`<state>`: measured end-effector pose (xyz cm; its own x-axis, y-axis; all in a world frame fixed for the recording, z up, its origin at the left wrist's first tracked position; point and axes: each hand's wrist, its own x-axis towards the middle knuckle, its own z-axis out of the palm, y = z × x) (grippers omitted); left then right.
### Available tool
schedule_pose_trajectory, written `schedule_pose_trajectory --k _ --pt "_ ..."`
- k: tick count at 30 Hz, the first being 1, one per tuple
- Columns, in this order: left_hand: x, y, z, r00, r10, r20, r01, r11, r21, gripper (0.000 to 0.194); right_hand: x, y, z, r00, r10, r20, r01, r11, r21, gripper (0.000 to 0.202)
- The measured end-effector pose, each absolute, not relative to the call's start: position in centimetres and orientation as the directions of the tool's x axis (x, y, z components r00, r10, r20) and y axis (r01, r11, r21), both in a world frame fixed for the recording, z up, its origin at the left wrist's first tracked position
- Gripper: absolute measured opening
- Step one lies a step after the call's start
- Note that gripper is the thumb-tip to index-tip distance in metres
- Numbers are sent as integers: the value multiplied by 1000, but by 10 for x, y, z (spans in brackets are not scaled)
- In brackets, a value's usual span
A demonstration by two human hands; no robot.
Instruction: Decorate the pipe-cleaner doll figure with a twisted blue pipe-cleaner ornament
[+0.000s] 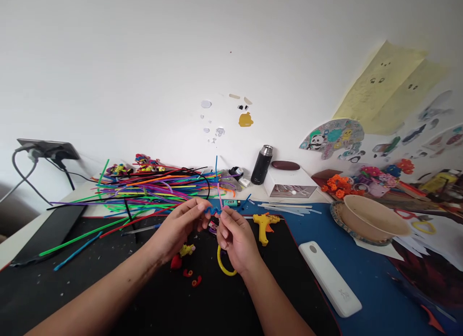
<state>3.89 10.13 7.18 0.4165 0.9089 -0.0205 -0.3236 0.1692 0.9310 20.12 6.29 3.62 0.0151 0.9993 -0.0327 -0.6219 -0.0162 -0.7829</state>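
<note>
A bent, wavy blue pipe cleaner (213, 211) spans the gap between my hands. My left hand (188, 221) pinches its left end between thumb and fingers. My right hand (234, 232) is closed around the other end, together with a pink pipe cleaner (220, 195) that points upward. Behind the pink one, a straight blue stem rises; I cannot tell whether they are joined. Below my hands on the black mat lie a yellow fuzzy piece (187, 250), a red fuzzy piece (176, 262) and small curled red bits (196, 281). A yellow ring-shaped handle (224, 264) is partly hidden by my right hand.
Many coloured pipe cleaners (155, 186) are heaped at the back left. A yellow glue gun (264, 227) lies right of my hands, near glue sticks (289, 207). Further right are a white oblong case (330, 279) and a bowl (376, 219). A black flask (262, 165) stands behind.
</note>
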Motion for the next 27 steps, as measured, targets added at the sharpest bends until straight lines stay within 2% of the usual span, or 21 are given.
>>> schedule_pose_trajectory --k 7,16,27 --pt "40 101 68 418 908 8 -182 75 980 35 199 61 37 22 999 -35 -566 -16 -824 41" --pt "42 103 66 413 911 -19 -200 111 973 37 198 60 40 5 999 -52 -567 -39 -823 49" --pt "45 100 65 454 885 -102 -247 235 940 45 201 62 36 -43 997 -60 -643 -73 -763 41"
